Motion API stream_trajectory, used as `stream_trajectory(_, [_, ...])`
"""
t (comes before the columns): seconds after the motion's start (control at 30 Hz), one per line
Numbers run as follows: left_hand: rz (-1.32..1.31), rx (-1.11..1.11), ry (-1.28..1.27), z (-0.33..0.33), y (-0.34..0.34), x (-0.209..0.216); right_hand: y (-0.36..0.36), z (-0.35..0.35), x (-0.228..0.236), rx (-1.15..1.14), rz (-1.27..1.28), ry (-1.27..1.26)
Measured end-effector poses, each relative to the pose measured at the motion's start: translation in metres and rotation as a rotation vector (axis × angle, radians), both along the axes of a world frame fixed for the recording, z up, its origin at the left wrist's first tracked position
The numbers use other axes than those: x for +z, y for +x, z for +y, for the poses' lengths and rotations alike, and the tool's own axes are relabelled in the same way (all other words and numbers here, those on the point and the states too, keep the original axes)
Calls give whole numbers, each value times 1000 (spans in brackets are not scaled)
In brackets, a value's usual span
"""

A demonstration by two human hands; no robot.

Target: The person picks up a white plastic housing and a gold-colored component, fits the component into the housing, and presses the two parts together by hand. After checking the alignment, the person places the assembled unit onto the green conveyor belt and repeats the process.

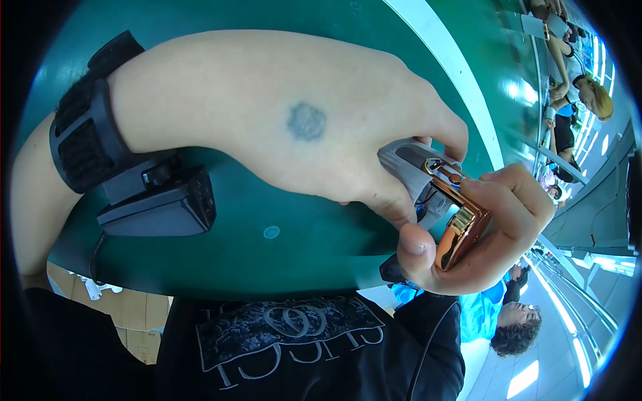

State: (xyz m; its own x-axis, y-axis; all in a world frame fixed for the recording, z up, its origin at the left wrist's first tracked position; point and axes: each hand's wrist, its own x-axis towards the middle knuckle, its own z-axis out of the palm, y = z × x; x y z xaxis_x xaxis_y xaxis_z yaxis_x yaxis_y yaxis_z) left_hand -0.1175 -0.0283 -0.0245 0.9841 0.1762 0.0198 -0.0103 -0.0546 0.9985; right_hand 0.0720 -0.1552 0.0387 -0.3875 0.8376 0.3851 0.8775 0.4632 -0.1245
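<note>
Currently, the left hand pinches a grey plastic part at its 3 o'clock side; the right hand grips a copper-coloured metal piece touching it, above the green table.

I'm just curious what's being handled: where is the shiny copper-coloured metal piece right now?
In the head view, the shiny copper-coloured metal piece sits right of centre, pinched in the right hand against a grey plastic part gripped by the left hand, above the green table.

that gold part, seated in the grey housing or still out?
Cannot tell for sure. The gold part lies against the grey housing, with wires showing between them; the right hand pinches it.
</note>
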Motion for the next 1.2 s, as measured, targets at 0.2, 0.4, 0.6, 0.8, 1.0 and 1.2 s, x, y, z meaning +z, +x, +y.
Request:
stream_trajectory(0.2, [-30,18,39,-2,0,0,-4,0,4,-4,-56,18])
stream_trajectory(0.4, [-46,51,27,-4,-1,-3,10,-7,19,115,-71,-77])
stream_trajectory(0.6, [-38,54,14,-6,-3,-6,6,5,24,157,-129,-144])
stream_trajectory(0.8, [-23,34,-19,-4,2,-4,-1,0,8,27,-53,-86])
stream_trajectory(1.0, [31,39,-28,-1,-1,6,10,6,12,124,-24,-127])
stream_trajectory(1.2, [31,141,29,-16,4,-8,8,13,6,153,-32,-108])
